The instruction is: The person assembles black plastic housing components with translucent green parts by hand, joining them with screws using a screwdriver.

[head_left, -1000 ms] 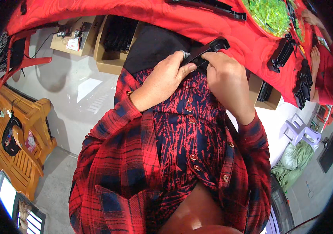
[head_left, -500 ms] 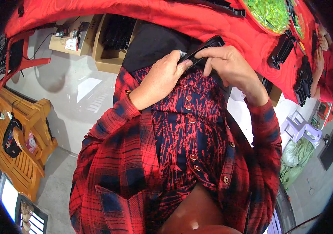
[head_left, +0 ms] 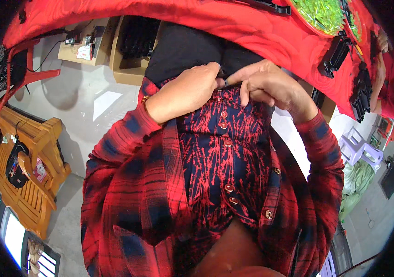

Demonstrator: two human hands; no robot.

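Observation:
Close together over my lap, both hands work at a small dark part [head_left: 222, 74], mostly hidden by the fingers and hard to pick out against the black trousers. My left hand [head_left: 190, 90] is closed, its thumb and fingers bent round the part. From the right, my right hand [head_left: 273, 87] brings its index fingertip up against the left fingertips. Its other fingers curl loosely below, and whatever lies at that fingertip is too small to name. On the red table cloth to the right are black plastic parts [head_left: 335, 56] and more black pieces [head_left: 360, 94].
Bright green pieces [head_left: 319, 16] fill a red-rimmed tray at the table's far right. Another person's arm [head_left: 380, 81] shows at the right edge. An open cardboard box [head_left: 132, 74] holds black items under the table. A wooden bench [head_left: 26, 194] stands left, a lilac stool [head_left: 365, 150] right.
The long black plastic part that stuck out between my hands no longer shows there. My left hand has turned over more, and my right index finger has shifted down and left.

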